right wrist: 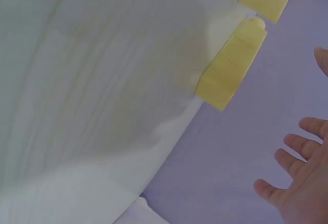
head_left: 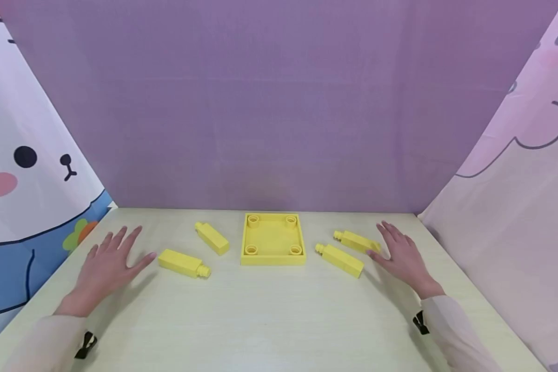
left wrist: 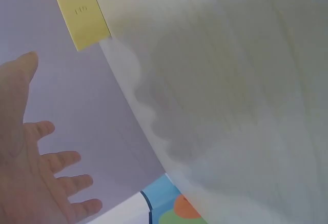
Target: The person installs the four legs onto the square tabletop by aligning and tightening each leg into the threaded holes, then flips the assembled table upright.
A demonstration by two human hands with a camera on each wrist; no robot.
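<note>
A square yellow tray-like base with a round socket in each corner lies at the back middle of the table. To its left are two yellow square pegs with threaded ends, one angled near the base and one closer to my left hand. Two more such pegs, a front one and a back one, lie to the right. My right hand hovers with spread fingers, its thumb overlapping the back peg's end in the head view. Both hands hold nothing, fingers extended.
The pale wooden table ends at a purple cloth behind. Printed curtains stand at the left and right sides. Each sleeve has a black strap piece near the wrist.
</note>
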